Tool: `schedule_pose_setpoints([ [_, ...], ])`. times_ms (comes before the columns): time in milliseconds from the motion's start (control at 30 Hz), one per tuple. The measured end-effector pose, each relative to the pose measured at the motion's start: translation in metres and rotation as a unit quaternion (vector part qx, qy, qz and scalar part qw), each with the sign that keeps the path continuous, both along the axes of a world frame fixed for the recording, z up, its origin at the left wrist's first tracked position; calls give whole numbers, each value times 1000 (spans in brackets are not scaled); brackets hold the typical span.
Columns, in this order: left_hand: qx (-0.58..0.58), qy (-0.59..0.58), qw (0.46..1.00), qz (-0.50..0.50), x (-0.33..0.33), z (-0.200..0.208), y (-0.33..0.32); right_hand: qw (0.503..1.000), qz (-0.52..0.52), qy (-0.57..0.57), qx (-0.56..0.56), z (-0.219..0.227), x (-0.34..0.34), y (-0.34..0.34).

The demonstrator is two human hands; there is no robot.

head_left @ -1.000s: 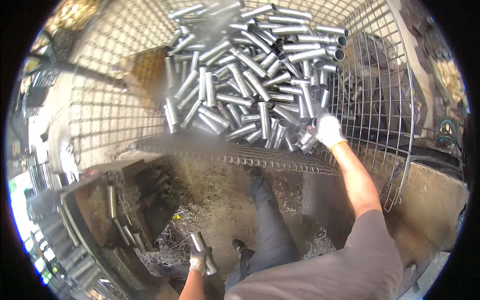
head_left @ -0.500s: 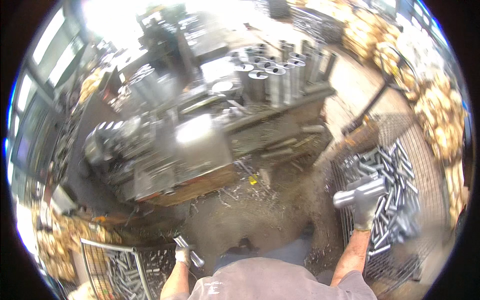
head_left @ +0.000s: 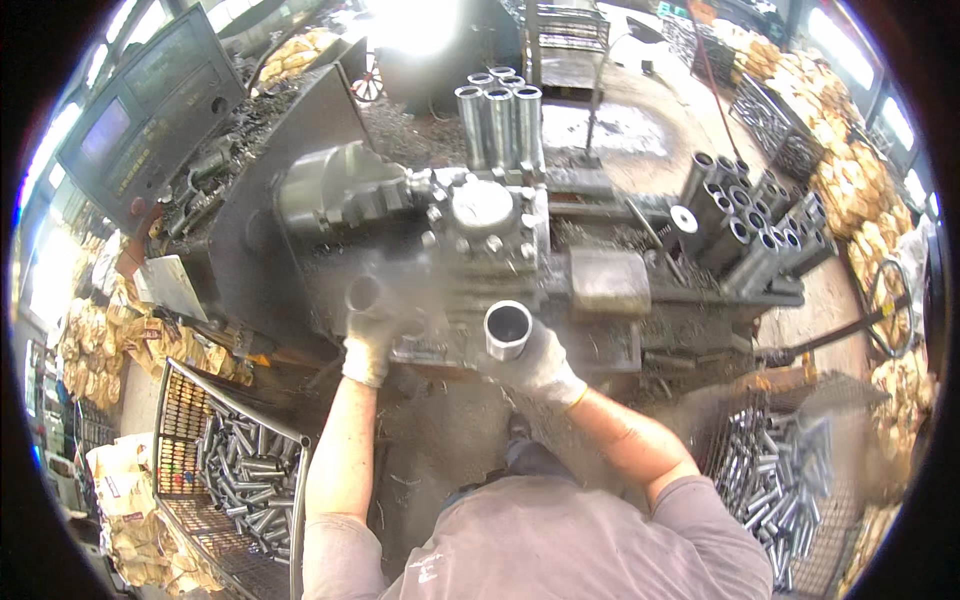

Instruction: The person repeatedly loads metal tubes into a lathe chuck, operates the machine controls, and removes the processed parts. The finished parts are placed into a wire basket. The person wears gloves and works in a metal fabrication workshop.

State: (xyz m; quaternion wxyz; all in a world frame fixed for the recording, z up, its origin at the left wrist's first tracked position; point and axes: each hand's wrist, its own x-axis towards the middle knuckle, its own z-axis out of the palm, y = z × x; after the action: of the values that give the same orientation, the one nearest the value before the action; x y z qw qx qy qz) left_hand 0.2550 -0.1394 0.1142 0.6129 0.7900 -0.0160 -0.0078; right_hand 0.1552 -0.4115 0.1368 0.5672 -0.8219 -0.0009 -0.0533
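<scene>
Clearly, the right hand [head_left: 545,370], which is gloved, is wrapped around the side of a tube [head_left: 507,351], and the round mouth of this tube faces up to the camera. Hand and tube are before the lathe [head_left: 545,285], near its front edge. The left hand [head_left: 368,345], gloved also, is on the left of the tube, apart from it. A dark round shape [head_left: 364,293] shows at its upper end, but this part is blurred; I cannot tell if it is a tube's end, nor how tight is the grip there.

Behind the hands are the chuck [head_left: 335,195] and, to the right of it, the tool post [head_left: 484,205] with its pale round top. Several upright tubes [head_left: 499,130] stand close together behind the tool post, and a larger, darker cluster [head_left: 745,225] stands at the right end of the lathe. A panel [head_left: 140,120] is at upper left. Low on each side is a mesh basket, the left one [head_left: 182,440] and the right one [head_left: 850,450], and many short tubes [head_left: 255,480] lie mixed in both. Brownish sacks [head_left: 855,185] are piled along the right.
</scene>
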Motion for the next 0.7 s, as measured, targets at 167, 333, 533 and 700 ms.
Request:
schedule_pose_setpoints([
  [167,117,19,992,-46,45,-23,-39,998,-35,-31,-49,-42,37,1],
  [333,218,103,969,-55,32,11,-23,961,146,74,-223,24,36,-49],
  [533,311,1,943,-115,92,-33,9,976,124,-115,-139,130,123,-88],
  [700,261,-350,890,-128,159,47,23,914,100,-57,-389,143,306,-24],
])
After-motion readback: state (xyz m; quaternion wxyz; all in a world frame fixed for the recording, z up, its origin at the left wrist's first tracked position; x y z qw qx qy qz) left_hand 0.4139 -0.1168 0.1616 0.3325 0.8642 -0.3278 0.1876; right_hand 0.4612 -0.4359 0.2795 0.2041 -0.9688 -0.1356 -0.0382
